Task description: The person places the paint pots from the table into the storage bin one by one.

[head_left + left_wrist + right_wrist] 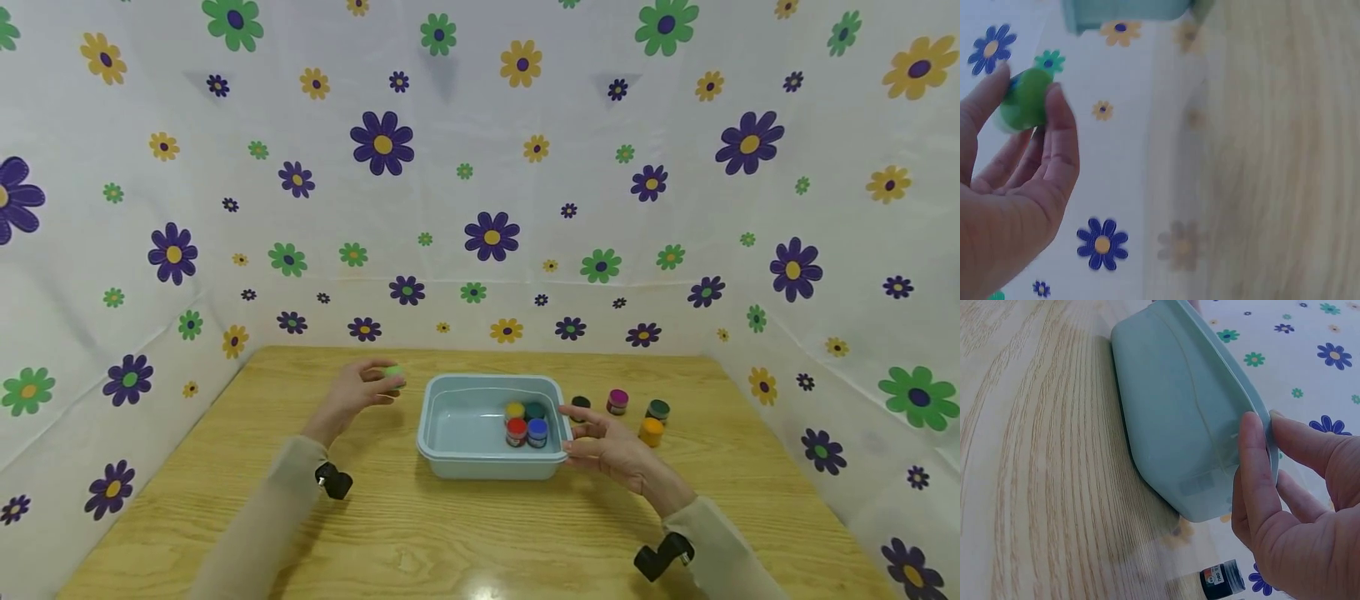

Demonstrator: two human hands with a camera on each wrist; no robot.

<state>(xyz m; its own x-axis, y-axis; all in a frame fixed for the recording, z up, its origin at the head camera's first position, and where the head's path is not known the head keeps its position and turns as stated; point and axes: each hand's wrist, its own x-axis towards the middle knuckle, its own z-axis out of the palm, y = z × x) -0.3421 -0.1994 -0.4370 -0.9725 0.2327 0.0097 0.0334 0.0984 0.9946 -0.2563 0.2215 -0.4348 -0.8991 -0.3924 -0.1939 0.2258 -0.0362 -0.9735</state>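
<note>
Fingers and thumb of the left hand (pixel 354 395) pinch a light green jar (pixel 393 373), to the left of the pale blue tub (pixel 491 457) and apart from it. The right hand (pixel 617 450) holds the tub's right rim between thumb and fingers. Inside the tub, toward its right end, a yellow jar (pixel 514 411), a teal jar (pixel 535 412), a red jar (pixel 516 430) and a blue jar (pixel 537 431) stand close together. On the wooden table (pixel 457 542), right of the tub, are a black jar (pixel 581 405), a magenta jar (pixel 617 401), a dark green jar (pixel 657 410) and an orange jar (pixel 651 432)
</note>
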